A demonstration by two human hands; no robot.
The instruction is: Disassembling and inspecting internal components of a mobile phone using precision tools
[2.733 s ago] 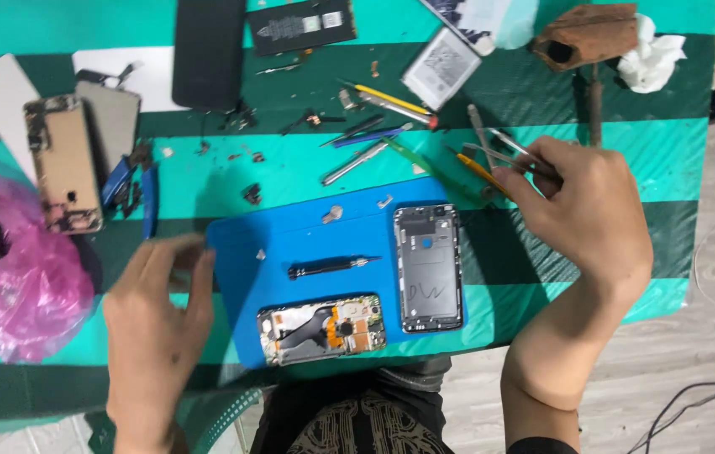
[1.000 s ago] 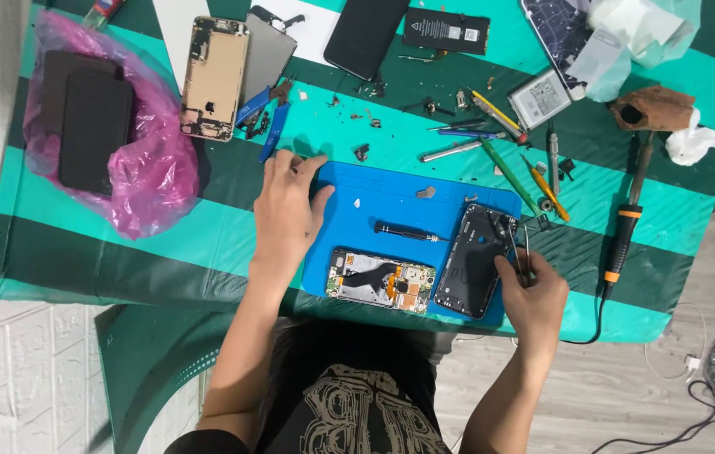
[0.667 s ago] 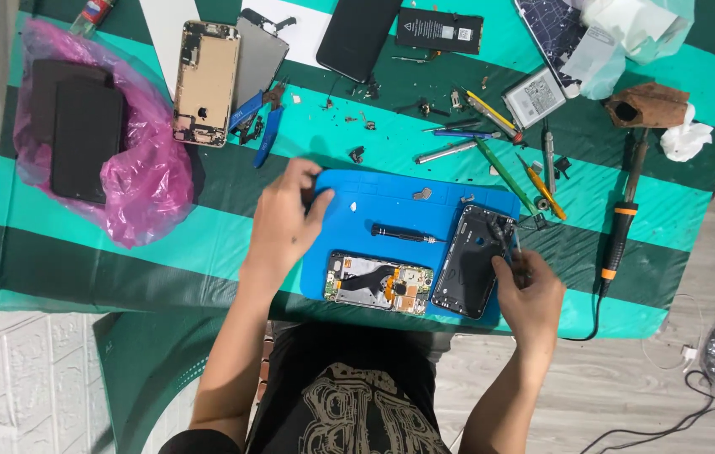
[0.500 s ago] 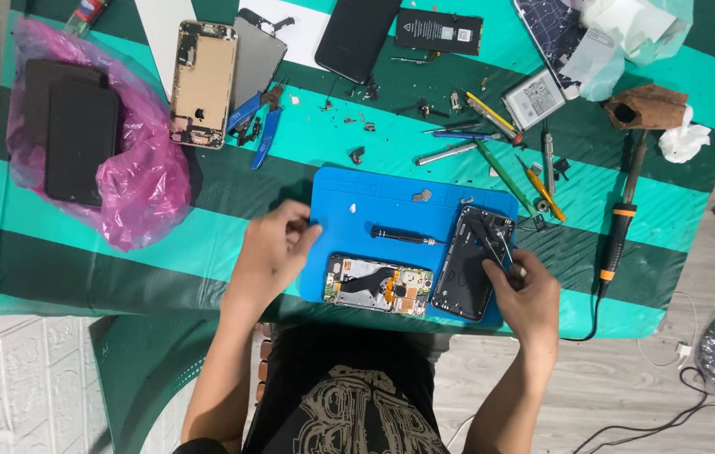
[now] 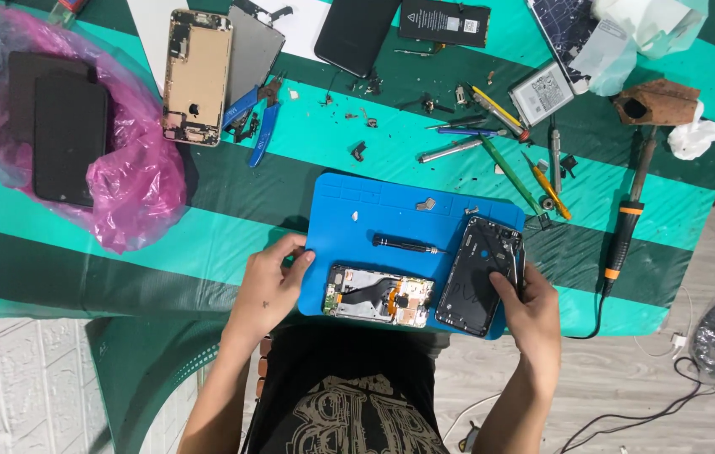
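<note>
A blue work mat (image 5: 391, 210) lies on the striped green table. On its near edge rests an opened phone (image 5: 378, 296) with its circuit board exposed. Beside it lies a black phone shell (image 5: 475, 277). My right hand (image 5: 532, 309) holds thin metal tweezers (image 5: 515, 259), their tips on the shell's upper right part. My left hand (image 5: 267, 284) rests at the mat's left edge, fingers touching it, just left of the opened phone, holding nothing. A small black screwdriver (image 5: 408, 245) lies on the mat between both phones and the far edge.
A pink plastic bag (image 5: 135, 189) holding dark phones sits far left. A gold phone chassis (image 5: 198, 76), blue pliers (image 5: 258, 126), batteries (image 5: 546, 91), loose screwdrivers (image 5: 504, 143) and small parts lie beyond the mat. A soldering iron (image 5: 626, 227) lies at right, its cable running off the table.
My left hand has slid from the mat's far left corner back to its near left edge. My right hand has stayed on the black shell with the tweezers.
</note>
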